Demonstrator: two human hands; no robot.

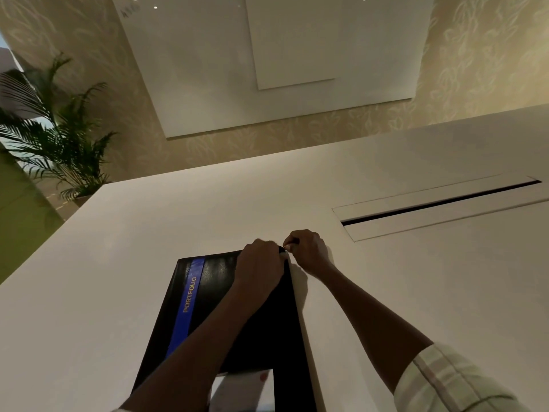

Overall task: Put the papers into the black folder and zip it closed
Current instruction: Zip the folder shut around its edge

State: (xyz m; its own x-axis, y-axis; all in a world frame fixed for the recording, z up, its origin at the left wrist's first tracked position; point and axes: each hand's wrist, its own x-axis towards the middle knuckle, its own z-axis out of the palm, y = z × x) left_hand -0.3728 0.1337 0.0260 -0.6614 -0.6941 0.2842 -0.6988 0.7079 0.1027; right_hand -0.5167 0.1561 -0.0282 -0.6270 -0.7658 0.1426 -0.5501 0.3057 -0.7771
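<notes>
A black folder point(214, 292) with a blue stripe reading PORTFOLIO lies flat on the white table point(118, 263). My left hand point(261, 263) presses down on its far right corner. My right hand point(309, 248) is pinched at that same corner, fingers closed on what looks like the zipper pull, which is too small to make out. A white paper point(246, 388) shows at the folder's near edge, under my left forearm.
A long cable slot with a black gap point(439, 203) is set into the table at the right. A potted palm point(59, 138) stands beyond the table's left corner. A whiteboard point(267, 63) hangs on the patterned wall behind.
</notes>
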